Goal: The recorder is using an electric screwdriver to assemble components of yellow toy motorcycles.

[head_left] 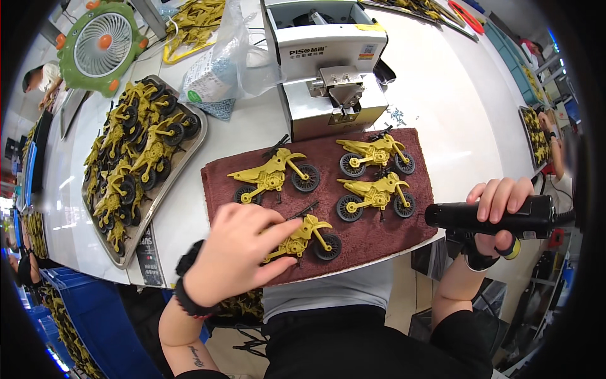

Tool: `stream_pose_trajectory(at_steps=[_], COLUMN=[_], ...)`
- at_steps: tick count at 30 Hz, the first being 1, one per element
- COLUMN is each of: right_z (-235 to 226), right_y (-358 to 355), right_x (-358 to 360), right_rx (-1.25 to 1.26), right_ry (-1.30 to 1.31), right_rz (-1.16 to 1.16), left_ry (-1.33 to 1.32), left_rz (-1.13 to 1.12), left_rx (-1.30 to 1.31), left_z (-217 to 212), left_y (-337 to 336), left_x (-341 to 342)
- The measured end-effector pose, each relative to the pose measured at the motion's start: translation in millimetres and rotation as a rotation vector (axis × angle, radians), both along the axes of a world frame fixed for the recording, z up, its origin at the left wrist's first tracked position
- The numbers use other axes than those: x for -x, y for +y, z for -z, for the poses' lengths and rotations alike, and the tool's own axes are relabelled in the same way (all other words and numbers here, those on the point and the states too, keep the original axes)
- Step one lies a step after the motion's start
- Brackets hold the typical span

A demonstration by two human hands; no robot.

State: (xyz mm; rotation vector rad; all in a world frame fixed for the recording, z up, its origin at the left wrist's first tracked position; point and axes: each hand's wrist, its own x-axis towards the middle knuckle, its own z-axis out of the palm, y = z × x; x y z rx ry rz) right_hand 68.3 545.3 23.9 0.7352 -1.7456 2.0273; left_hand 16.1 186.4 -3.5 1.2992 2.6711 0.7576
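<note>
Yellow toy dirt bike [304, 236]: lying just below centre of frame on maroon towel [379, 244], being straddled by left hand [238, 249], thumb and forefinger apart; whether pinching, cannot tell. At right of frame: clamping black corded electric screwdriver [457, 216] firmly in right hand [503, 201].

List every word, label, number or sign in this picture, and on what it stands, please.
Printed wording is not copied here.
White machine: dark lettering and square code label.
Plastic bag: white label, print too small.
Dark card by the tray: pale lettering, partly covered.
Left forearm: tattoo, unreadable.
Black tool: tiny label, unreadable.
</note>
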Motion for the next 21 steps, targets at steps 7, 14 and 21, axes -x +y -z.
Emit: stream_pose_trajectory(at_steps=[7, 14, 21], right_z=[-57, -117, -74], right_y=[-9, -55, -119], right_x=[19, 99, 152], right_rx=[0.134, 0.172, 0.139], right_ry=[0.004, -0.052, 0.226], right_rz=[-0.079, -0.086, 0.227], left_ry=[0.197, 0.099, 0.082], left_rz=[-0.206, -0.181, -0.138], left_rx=[-0.019, -0.175, -0.253], left_z=[-13, 34, 40], left_y=[-10, 6, 2], left_x=[56, 58, 56])
